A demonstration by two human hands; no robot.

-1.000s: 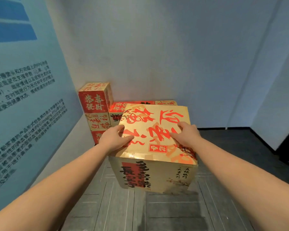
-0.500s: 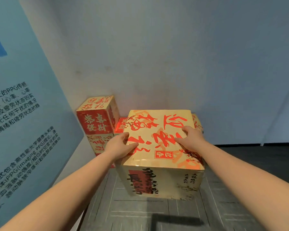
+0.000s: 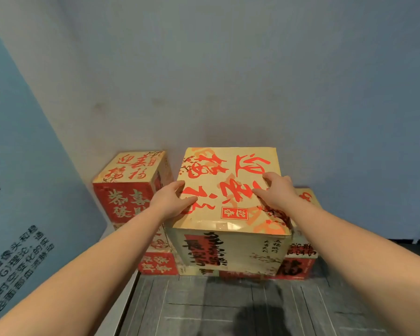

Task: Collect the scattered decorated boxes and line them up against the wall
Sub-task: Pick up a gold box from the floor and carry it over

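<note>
Poster wall [image 3: 22,166], left of frame: flat blue panel, printed text, smooth. It meets the grey wall [image 3: 228,69] at the corner, upper left of centre.

Stack [image 3: 131,190], centre-left: cube-ish cartons, gold top, red front, printed characters, tucked in the corner near the grey wall. Lower carton mostly hidden behind my left arm.

Left hand [image 3: 171,202]: on the left edge of the big box [image 3: 230,202], thumb lying on the top face, fingers wrapped down the left side and out of sight. Clamping grip, not a lift from under.

Big box, frame centre: gold glossy cardboard, red brush lettering on top, black and red on the near face. Roughly cubic, no clear long axis. It sits directly ahead of my fingers, between both hands, equally near each. Far edge looks close to the grey wall; can't tell if touching. Seems to rest on or just over the low boxes [image 3: 298,263] showing under and right of it; contact line hidden.

Right hand [image 3: 275,192]: fingers spread, curled over the top face toward the right edge, pressing inward. Mirror of the left.

My read: the next move is straight forward and down, square to the wall. Glossy skin means side-squeeze could slip; thin board may dent.

Floor [image 3: 228,306], bottom: grey planks, matte.
</note>
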